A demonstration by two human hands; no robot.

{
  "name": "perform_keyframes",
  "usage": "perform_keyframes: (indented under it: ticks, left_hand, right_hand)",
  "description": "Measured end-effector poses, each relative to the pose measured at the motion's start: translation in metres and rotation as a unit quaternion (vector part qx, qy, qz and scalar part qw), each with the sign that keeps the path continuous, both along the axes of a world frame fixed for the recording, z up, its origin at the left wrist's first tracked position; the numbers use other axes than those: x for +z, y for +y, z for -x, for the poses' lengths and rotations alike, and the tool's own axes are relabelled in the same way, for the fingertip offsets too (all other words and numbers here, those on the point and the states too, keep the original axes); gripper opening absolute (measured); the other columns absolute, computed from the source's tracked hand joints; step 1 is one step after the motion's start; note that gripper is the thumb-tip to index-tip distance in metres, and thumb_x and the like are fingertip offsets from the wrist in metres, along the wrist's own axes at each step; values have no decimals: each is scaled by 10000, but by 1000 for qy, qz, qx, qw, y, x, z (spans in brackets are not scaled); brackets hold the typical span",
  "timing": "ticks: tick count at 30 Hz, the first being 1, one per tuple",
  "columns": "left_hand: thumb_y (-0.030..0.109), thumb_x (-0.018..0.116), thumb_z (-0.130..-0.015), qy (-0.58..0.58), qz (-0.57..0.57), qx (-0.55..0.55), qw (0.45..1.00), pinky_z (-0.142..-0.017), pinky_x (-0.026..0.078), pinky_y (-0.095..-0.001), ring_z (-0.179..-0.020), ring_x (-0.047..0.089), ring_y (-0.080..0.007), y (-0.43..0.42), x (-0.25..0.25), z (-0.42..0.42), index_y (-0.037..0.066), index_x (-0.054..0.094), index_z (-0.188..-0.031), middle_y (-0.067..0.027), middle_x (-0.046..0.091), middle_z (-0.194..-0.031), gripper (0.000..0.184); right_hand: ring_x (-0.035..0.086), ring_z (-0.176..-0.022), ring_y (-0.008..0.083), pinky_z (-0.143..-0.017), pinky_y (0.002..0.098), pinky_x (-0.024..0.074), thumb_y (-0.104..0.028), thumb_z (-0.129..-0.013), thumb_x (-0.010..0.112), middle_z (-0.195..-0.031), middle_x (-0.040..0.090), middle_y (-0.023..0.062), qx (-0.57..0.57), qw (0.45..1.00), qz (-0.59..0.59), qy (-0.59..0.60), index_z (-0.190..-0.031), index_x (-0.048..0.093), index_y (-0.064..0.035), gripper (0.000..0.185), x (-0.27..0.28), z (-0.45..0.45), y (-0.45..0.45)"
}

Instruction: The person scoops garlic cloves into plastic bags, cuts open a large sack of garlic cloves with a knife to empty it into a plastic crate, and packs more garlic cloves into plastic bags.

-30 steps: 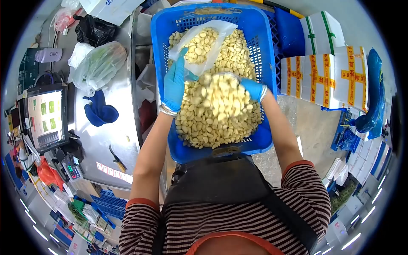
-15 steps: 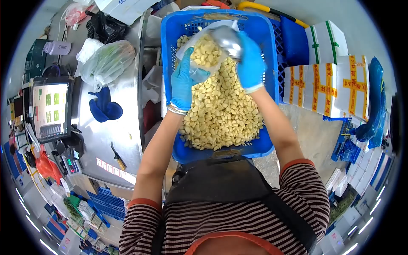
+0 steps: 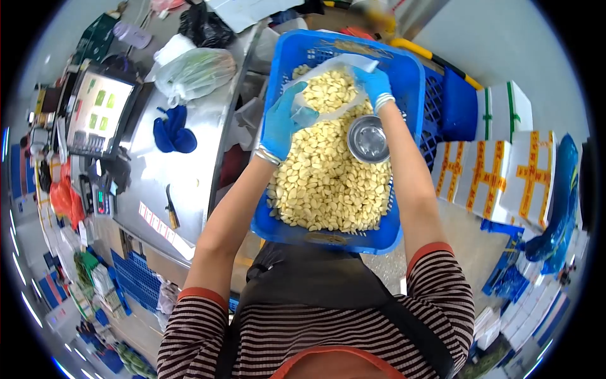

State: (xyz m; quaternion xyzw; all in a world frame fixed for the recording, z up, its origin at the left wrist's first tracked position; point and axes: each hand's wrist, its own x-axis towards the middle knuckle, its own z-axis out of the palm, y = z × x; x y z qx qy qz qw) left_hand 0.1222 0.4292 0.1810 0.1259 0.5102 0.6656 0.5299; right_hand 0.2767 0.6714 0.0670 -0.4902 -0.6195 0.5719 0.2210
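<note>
A blue plastic crate (image 3: 413, 95) holds a heap of pale peeled garlic cloves (image 3: 325, 186). At the crate's far end lies a clear plastic bag (image 3: 346, 108) with cloves inside and its mouth spread wide. My left hand (image 3: 279, 125), in a blue glove, grips the bag's left edge. My right hand (image 3: 374, 86), gloved alike, has its fingers closed on the bag's far right edge. Just below my right wrist, a round metal bowl (image 3: 368, 139) rests on the cloves, its inside facing up.
Left of the crate is a steel table (image 3: 151, 180) with a knife (image 3: 172, 208), a blue cloth (image 3: 173, 129), a filled plastic bag (image 3: 196, 74) and a monitor (image 3: 101, 110). White taped boxes (image 3: 489, 177) stand on the right, near a yellow-and-black bar (image 3: 435, 60).
My right hand has let go of the metal bowl, which now sits on the cloves, and has taken the bag's right edge. My left hand keeps its hold. The whole view has turned slightly.
</note>
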Motion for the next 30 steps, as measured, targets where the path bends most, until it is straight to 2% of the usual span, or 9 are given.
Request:
perform_keyframes:
  ticks: [2,6,8,9,11,18,24,27,30]
  left_hand:
    - [281,500,-993,-5,-15,27,1000,-726,556,-288,-785,652,-153,-5,13,13,69,619,-1222,-70,635,-908,334]
    - [270,466,-993,-21,-95,77,992,-691,502,-231,-632,570,-93,-53,80,23,-7,600,-1229,-25,590,-693,388]
    - [225,430,-992,66,-108,41,991,-697,494,-223,-600,561,-88,-101,107,38,-43,573,-1255,-11,551,-635,402]
    - [292,391,-1032,139,-106,54,983,-638,493,-242,-590,532,-92,-125,123,38,-110,479,-1323,-50,616,-801,504]
    - [193,384,-1008,287,-62,53,954,-638,474,-207,-578,534,-69,-187,158,34,10,570,-1298,-2,524,-606,391]
    - [267,515,-976,87,52,156,982,-549,406,-181,-549,443,-40,-447,232,34,22,547,-1339,18,558,-699,439]
    - [275,460,-977,147,147,394,895,-480,321,-175,-477,386,-20,-685,210,41,-127,495,-1306,41,451,-546,521]
    - [229,459,-974,112,188,476,852,-476,310,-175,-485,369,-18,-790,182,39,-111,499,-1314,69,405,-567,484]
    - [240,507,-975,57,197,498,843,-580,362,-167,-613,475,-27,-883,127,45,25,600,-1278,44,548,-707,384]
  right_hand:
    - [609,-759,158,-682,280,487,-169,-869,609,-902,667,54,-62,984,-13,169,-1119,644,-5,302,43,-2,-1]
    - [511,-722,72,-607,227,407,-65,-863,549,-858,606,-12,-26,957,-49,285,-1051,645,-26,214,183,-5,-70]
    - [507,-762,63,-633,199,409,-78,-853,564,-886,597,-5,23,951,-90,295,-1070,639,-18,237,220,-5,-99]
    - [513,-785,62,-656,201,424,-82,-849,571,-905,594,-4,66,953,-67,287,-1076,636,-10,247,241,-4,-117]
    - [538,-842,75,-705,215,458,-89,-824,602,-956,596,7,119,960,-31,253,-1101,620,1,292,267,8,-163]
    - [618,-905,203,-762,316,521,-49,-756,696,-1174,613,106,393,870,196,225,-1314,486,12,599,250,86,-376]
    - [573,-1139,229,-823,280,485,-123,-837,690,-1308,542,102,517,697,455,201,-1411,383,-24,659,207,205,-634]
    - [440,-1284,179,-911,280,445,-123,-866,660,-1408,453,63,531,698,449,170,-1418,382,-25,626,194,252,-759]
    - [524,-1201,182,-937,285,441,-91,-870,601,-1314,552,88,568,708,396,138,-1381,416,-11,549,150,289,-852]
